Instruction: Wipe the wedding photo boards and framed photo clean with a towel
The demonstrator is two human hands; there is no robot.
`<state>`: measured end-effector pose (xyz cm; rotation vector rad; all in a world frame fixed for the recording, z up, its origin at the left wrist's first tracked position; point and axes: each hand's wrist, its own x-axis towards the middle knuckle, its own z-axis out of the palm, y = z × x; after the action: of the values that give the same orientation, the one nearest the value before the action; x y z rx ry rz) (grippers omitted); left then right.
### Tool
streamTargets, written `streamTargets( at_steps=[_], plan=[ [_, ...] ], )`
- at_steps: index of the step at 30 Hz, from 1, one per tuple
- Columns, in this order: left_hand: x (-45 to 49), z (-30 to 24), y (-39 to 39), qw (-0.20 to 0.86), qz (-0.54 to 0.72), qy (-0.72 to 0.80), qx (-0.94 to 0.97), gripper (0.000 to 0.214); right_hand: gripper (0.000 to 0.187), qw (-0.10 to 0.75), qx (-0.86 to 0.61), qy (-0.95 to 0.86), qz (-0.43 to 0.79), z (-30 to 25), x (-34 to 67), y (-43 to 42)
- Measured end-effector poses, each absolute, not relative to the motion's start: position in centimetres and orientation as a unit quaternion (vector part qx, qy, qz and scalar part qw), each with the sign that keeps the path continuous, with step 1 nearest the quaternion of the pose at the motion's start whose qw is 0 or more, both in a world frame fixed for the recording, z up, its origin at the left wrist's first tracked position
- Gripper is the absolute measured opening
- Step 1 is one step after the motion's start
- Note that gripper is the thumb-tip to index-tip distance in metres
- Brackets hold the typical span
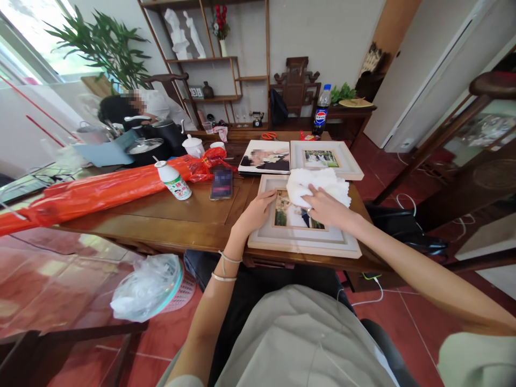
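A picture frame [262,243] with a pale wooden rim and white mat lies flat at the table's front edge, a photo behind its pane. My left hand [258,212] rests on its left side, fingers stretched out flat. On the right, my right hand [328,207] holds a crumpled white cloth [322,183] against the pane, covering the photo's upper right part. Just behind lie a second pale frame [352,167] and a photo album or panel [264,156] with a picture on top.
Left of the frame are a phone [221,184], a white bottle with a straw [173,180] and a long red plastic-wrapped bundle [100,188]. A cola bottle [321,110] stands at the back. A bag-lined basket [177,290] sits on the floor. Another person [161,107] is at the far left.
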<state>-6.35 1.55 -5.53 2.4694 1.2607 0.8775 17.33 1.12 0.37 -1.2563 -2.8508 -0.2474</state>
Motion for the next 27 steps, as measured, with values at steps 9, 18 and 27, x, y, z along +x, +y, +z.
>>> streamTargets(
  at_steps=[9, 18, 27],
  plan=[
    [-6.5, -5.7, 1.7, 0.108, 0.294, 0.419, 0.852, 0.054, 0.041, 0.037, -0.364, -0.93, 0.029, 1.5, 16.2, -10.1],
    [-6.5, -5.8, 1.7, 0.106, 0.295, 0.423, 0.85, 0.051, 0.046, 0.052, -0.423, -0.904, -0.033, -0.5, 16.4, -4.9],
    [-6.5, -5.4, 1.5, 0.118, 0.298, 0.424, 0.847, 0.049, 0.042, 0.048, -0.482, -0.867, -0.113, -0.4, 17.2, 4.3]
  ],
)
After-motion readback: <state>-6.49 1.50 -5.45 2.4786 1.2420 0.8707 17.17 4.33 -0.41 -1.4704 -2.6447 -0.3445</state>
